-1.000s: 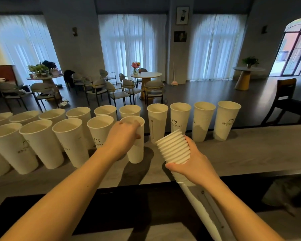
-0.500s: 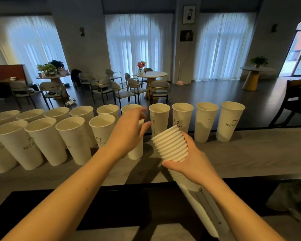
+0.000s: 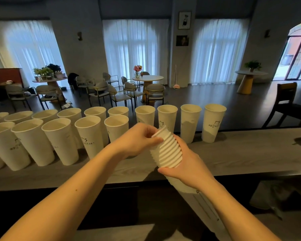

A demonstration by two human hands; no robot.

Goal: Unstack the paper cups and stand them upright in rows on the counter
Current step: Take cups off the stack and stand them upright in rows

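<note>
The cup stack tilts, rims up-left; right hand grasps it, left hand pinches its top rim, upright cup rows behind.

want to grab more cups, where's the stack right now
In the head view, centre: the stack of cups is held over the counter by the right hand, left hand at its top.

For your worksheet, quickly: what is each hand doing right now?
Left hand: closed, pinching the top cup's rim on the stack of cups.
Right hand: closed around the stack, holding it.
</note>
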